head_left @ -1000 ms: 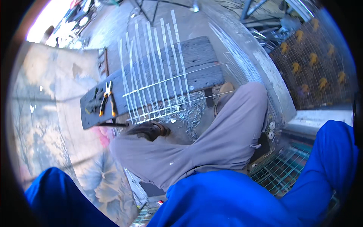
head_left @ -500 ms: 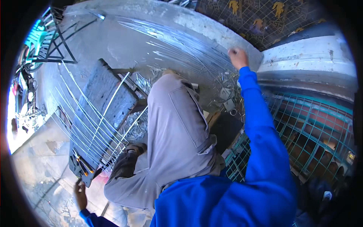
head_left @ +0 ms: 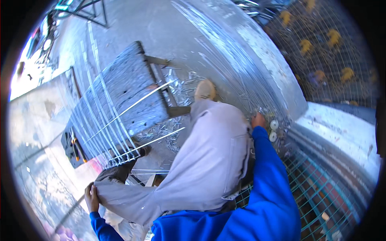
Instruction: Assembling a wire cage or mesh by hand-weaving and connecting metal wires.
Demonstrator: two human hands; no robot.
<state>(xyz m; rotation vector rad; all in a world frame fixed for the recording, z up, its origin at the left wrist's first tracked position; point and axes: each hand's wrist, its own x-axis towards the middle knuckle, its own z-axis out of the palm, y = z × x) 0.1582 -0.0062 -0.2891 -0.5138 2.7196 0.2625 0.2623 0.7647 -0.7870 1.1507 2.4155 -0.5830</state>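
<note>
My left hand (head_left: 91, 197) rests on the side of my bent left knee, its fingers stretched and lying flat with nothing in them. My right hand (head_left: 259, 120) reaches down beside my right knee, close to small scraps and two pale round discs (head_left: 274, 130). Its fingers are mostly turned away, and whether they hold anything is hidden. Left of my legs, a grid of thin metal rods (head_left: 105, 106) lies over a worn wooden bench (head_left: 132, 94). Pliers with orange and black handles (head_left: 75, 146) lie on the bench's near left end.
Many long, thin rods (head_left: 237, 66) lie on the floor along a low concrete ledge (head_left: 277, 60). Short cut pieces (head_left: 171, 136) litter the floor beside the bench. A green wire mesh (head_left: 309, 193) stands at my right. A dark metal frame (head_left: 90, 10) is at the far left.
My view has turned to the right. My right hand has come down from over the long rods to beside my knee. My left hand has moved from near the bench end onto my knee.
</note>
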